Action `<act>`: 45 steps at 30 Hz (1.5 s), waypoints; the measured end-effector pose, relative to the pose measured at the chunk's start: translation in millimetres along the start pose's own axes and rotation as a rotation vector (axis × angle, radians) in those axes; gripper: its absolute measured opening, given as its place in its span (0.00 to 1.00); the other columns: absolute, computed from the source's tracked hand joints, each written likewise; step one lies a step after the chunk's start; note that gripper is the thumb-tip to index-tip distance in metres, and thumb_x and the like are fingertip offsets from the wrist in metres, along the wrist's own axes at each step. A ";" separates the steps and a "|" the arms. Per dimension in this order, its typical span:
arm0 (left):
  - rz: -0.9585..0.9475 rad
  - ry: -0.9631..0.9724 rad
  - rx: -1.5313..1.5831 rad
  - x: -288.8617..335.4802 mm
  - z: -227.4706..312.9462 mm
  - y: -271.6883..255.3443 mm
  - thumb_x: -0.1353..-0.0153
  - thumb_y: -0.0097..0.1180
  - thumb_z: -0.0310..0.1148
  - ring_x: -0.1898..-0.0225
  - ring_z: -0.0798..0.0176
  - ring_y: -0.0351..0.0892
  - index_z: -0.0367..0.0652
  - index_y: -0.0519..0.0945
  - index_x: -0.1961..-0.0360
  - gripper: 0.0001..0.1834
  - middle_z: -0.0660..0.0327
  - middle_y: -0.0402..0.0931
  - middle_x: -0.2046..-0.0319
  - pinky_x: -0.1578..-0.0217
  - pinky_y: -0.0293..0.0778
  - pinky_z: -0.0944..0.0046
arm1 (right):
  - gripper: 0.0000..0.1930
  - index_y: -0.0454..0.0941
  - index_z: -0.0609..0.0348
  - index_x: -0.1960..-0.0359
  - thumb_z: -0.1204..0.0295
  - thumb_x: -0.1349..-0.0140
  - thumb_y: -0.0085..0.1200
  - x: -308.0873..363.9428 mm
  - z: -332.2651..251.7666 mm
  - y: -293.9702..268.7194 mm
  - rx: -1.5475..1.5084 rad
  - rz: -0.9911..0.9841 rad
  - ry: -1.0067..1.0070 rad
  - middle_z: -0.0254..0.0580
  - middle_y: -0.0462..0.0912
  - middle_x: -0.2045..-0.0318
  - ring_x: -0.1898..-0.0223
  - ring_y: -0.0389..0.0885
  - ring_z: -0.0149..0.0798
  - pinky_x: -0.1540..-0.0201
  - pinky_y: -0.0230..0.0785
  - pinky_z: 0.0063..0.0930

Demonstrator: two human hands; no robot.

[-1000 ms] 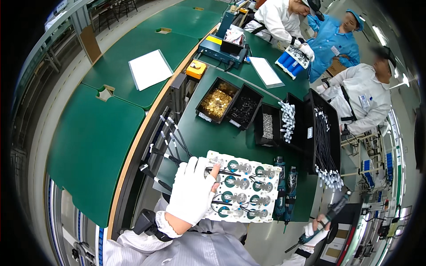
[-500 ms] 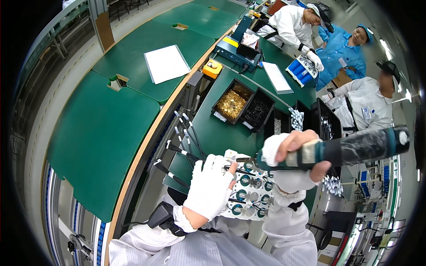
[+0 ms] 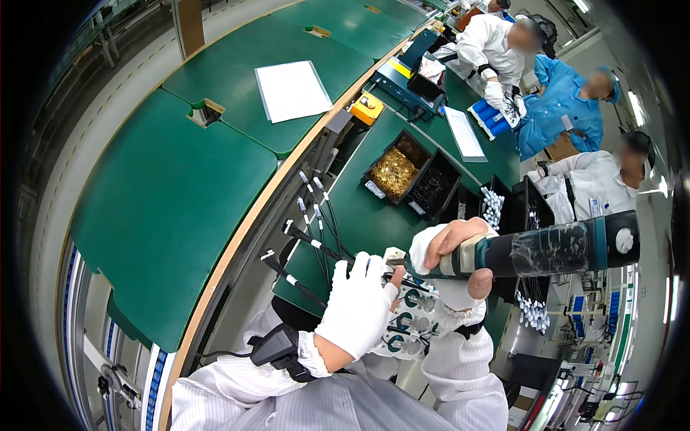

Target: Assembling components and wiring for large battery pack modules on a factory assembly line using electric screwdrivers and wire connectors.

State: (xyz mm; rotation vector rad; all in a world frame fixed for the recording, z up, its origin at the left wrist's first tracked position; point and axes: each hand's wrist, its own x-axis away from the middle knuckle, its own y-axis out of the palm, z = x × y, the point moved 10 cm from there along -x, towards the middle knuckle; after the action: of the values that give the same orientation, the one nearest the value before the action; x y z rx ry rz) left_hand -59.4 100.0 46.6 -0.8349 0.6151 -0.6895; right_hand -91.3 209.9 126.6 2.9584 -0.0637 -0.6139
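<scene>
My right hand (image 3: 460, 241) is wrapped round a thick, dark cordless power screwdriver (image 3: 557, 248). Its front end points left and down toward a white module (image 3: 392, 348), with its tip hidden behind my hands. On the module sit round green-and-metal parts and short black leads. My gloved left hand (image 3: 356, 309) rests at the module's left edge. Its gloved fingers stretch upward, while two bare fingertips curl in at the edge; whatever lies between them is hidden. Black cables with white-tagged ends (image 3: 305, 244) lie just beyond my left hand.
Ahead stand black bins, one with gold metal pieces (image 3: 394, 172), one with black parts (image 3: 431, 188). White-tipped cables (image 3: 532, 309) hang from bins at right. A wooden-edged green table (image 3: 172, 215) runs along the left, bearing a white sheet (image 3: 293, 91). Co-workers in white and blue stand far right.
The screwdriver and my right hand have shifted slightly left, with the front end now closer to my left fingertips. The head view has turned a little, moving the bench right.
</scene>
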 end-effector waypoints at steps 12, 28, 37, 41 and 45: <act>-0.073 -0.080 0.044 25.2 15.6 -0.3 0.50 0.72 0.47 0.32 0.34 0.62 0.43 0.79 0.39 0.37 0.35 0.64 0.34 0.37 0.59 0.37 | 0.39 0.72 0.64 0.59 0.36 0.48 0.68 25.9 -52.9 19.0 -0.050 0.065 -0.153 0.49 0.83 0.71 0.68 0.83 0.39 0.61 0.80 0.33; -0.010 -0.042 0.153 27.1 13.8 -7.6 0.49 0.71 0.41 0.34 0.36 0.63 0.41 0.81 0.45 0.30 0.38 0.65 0.34 0.40 0.65 0.43 | 0.36 0.73 0.61 0.61 0.38 0.48 0.70 21.0 -29.9 31.5 -0.076 -0.174 -0.030 0.44 0.82 0.70 0.68 0.83 0.37 0.60 0.78 0.32; -0.018 0.152 0.219 64.2 -36.5 -26.2 0.42 0.66 0.33 0.55 0.54 0.83 0.46 0.86 0.52 0.16 0.62 0.84 0.58 0.54 0.77 0.53 | 0.31 0.70 0.62 0.62 0.43 0.39 0.66 49.0 -66.4 38.1 -0.110 -0.110 -0.223 0.45 0.80 0.72 0.74 0.82 0.42 0.64 0.79 0.37; -0.053 0.119 0.289 59.9 -41.2 -6.3 0.40 0.62 0.31 0.63 0.56 0.84 0.52 0.90 0.57 0.11 0.63 0.86 0.65 0.63 0.79 0.58 | 0.32 0.70 0.63 0.61 0.42 0.40 0.66 62.0 -56.7 41.3 -0.109 -0.101 -0.230 0.48 0.81 0.71 0.72 0.84 0.43 0.63 0.80 0.37; 0.024 0.114 0.343 59.4 -44.1 -12.2 0.42 0.59 0.27 0.63 0.53 0.83 0.52 0.90 0.58 0.13 0.61 0.86 0.65 0.63 0.78 0.56 | 0.34 0.70 0.59 0.61 0.38 0.44 0.66 65.0 -49.6 48.0 0.018 -0.069 -0.101 0.44 0.82 0.70 0.70 0.83 0.36 0.60 0.80 0.32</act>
State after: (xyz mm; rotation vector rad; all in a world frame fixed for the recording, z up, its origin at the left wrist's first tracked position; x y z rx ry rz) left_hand -57.6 29.7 20.5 -0.4720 0.5873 -0.7981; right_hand -12.8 163.4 152.2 2.9563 0.0239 -0.7751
